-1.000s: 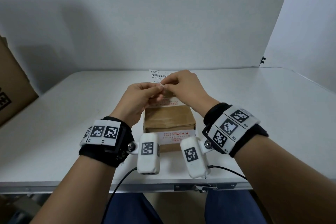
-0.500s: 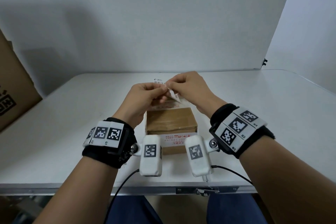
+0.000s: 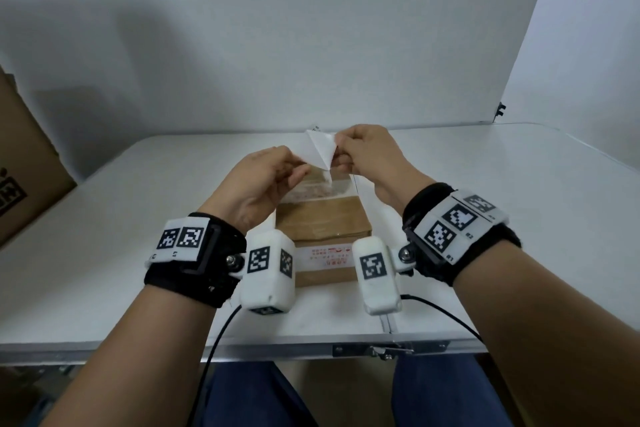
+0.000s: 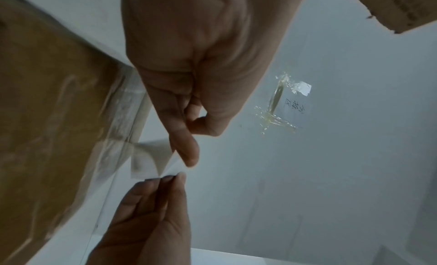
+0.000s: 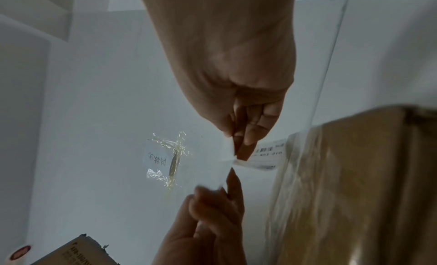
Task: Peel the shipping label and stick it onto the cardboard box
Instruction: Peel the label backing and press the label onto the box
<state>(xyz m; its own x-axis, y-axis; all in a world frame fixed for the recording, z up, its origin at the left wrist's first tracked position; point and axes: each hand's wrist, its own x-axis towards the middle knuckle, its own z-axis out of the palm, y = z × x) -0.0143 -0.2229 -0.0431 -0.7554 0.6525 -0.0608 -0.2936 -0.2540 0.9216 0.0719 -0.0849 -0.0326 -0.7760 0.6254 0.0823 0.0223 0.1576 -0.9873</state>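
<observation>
A small brown cardboard box (image 3: pixel 322 222) sealed with tape lies on the white table (image 3: pixel 138 218), between my wrists. Both hands hover above its far end. My right hand (image 3: pixel 336 152) pinches the peeled white corner of the shipping label (image 3: pixel 321 149), which is folded upward. My left hand (image 3: pixel 304 168) pinches the glossy backing sheet (image 3: pixel 325 185) just below it. In the left wrist view the left hand (image 4: pixel 187 157) grips the sheet beside the box (image 4: pixel 47 100). In the right wrist view the label's barcode (image 5: pixel 267 151) shows beside the right hand (image 5: pixel 238 153).
A large cardboard carton (image 3: pixel 20 166) stands at the table's left edge. White wall panels close off the back and right. Old tape residue (image 4: pixel 279 108) sticks to the back wall. Cables (image 3: pixel 221 329) hang over the table's front edge.
The hands have pulled apart and risen a little. The right hand has peeled the label's corner up off the backing, so its white underside now shows.
</observation>
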